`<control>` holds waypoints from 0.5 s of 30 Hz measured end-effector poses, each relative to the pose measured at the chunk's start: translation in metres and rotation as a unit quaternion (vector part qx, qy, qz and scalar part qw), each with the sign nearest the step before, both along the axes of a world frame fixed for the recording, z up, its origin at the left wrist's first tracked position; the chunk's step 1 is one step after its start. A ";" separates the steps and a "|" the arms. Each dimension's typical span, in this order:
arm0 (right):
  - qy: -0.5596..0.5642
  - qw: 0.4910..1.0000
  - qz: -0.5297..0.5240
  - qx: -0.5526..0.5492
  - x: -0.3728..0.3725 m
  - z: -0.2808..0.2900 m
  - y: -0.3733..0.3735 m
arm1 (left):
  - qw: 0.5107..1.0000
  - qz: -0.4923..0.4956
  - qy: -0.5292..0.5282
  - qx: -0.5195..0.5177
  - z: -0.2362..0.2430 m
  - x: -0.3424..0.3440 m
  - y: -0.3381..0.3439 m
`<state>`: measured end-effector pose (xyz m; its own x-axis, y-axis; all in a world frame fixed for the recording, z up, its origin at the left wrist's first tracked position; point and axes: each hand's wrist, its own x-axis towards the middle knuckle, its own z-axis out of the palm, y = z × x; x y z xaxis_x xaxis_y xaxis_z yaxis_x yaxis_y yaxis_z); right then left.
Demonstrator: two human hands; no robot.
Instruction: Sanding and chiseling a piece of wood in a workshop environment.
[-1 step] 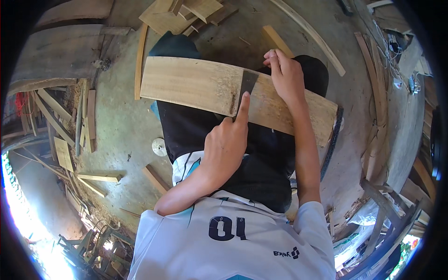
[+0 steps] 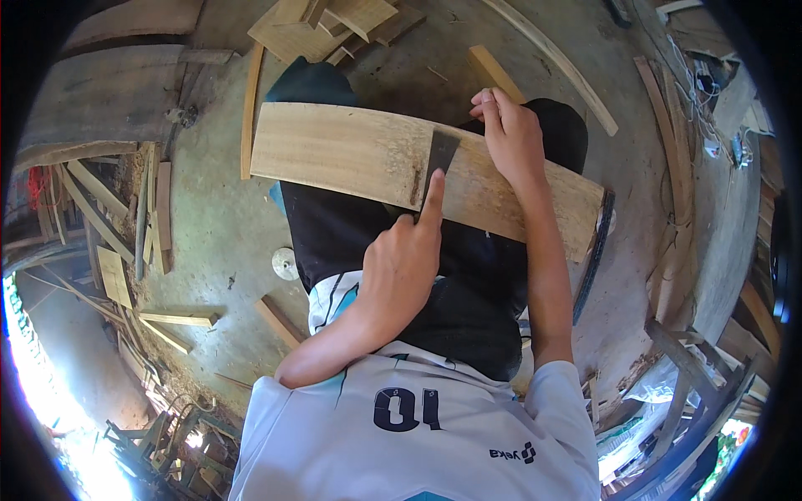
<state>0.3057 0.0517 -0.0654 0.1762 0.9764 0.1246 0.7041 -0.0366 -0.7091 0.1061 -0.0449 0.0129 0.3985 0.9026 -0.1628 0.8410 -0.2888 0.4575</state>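
Note:
A long, pale wooden board [image 2: 334, 142] with rough, stained grain lies across my lap. Over its middle runs a dark, flat, wedge-shaped piece [image 2: 441, 150] whose kind I cannot make out. My left hand [image 2: 403, 259] is closed at the board's near edge, its index finger stretched along the dark piece; the other fingers are curled and partly hidden. Above the right half of the board is my right hand [image 2: 514, 138], its fingers bent and pressed together near the far edge. Whatever it may hold is hidden.
Offcuts of wood [image 2: 359, 17] are piled on the concrete floor ahead. Loose sticks [image 2: 178, 317] and stacked timber [image 2: 100, 204] lie to the left. Along the right side are a long plank [image 2: 555, 63], cables [image 2: 697, 83] and a wooden frame [image 2: 685, 384].
My left hand has shifted very slightly toward me and to the left. The board and right hand stay almost where they were.

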 end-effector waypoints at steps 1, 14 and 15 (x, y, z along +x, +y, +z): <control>0.007 1.000 -0.006 -0.005 0.000 -0.001 0.000 | 1.000 -0.002 0.000 0.000 0.004 -0.002 -0.002; 0.007 1.000 -0.003 -0.003 0.000 0.001 -0.001 | 0.993 0.003 0.008 -0.117 0.016 -0.001 0.007; 0.001 1.000 0.000 0.000 -0.001 0.001 -0.002 | 0.993 0.003 0.001 -0.118 0.016 -0.002 0.006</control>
